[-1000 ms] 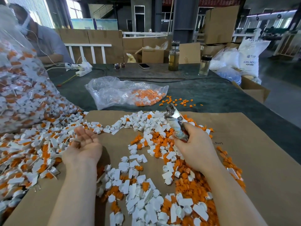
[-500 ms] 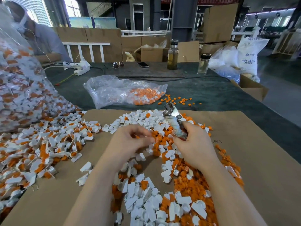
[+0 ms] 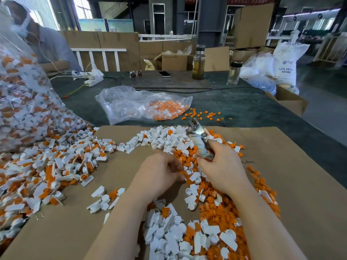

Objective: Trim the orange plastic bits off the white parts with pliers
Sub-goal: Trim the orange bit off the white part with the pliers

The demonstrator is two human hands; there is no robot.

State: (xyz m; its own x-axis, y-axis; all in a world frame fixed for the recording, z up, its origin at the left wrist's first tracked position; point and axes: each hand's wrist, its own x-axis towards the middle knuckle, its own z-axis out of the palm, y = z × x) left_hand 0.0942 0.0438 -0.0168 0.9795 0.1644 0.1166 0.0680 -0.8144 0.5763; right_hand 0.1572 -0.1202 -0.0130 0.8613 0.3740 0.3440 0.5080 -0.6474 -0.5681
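- My right hand (image 3: 223, 171) grips the handles of the pliers (image 3: 200, 141), their metal head pointing up and away from me over the far end of the pile; whether the head stands parted or closed I cannot tell.
- My left hand (image 3: 159, 173) has its fingers curled in toward the thumb, low over the orange bits just beside my right hand. It looks like a pinch on a small piece, but the piece itself is hidden, so I cannot say for sure what it holds.
- Done so far, as I judge it: the cut pile (image 3: 187, 231) between my forearms on the cardboard sheet (image 3: 300, 184), where loose white parts lie mixed with loose orange scraps. It runs from the near edge out to the pliers, so a fair batch seems finished.
- Left to do: the untrimmed heap (image 3: 47, 166) on my left, white parts with orange still joined on, and the big clear bag (image 3: 18, 100) behind it, stuffed with more of the same. That looks like the larger share by far.
- A smaller clear bag (image 3: 142, 104) lies further off on the green table (image 3: 244, 109), with orange pieces inside and a few scattered just to its right.
- My guess is I am between cuts, fetching the next piece.
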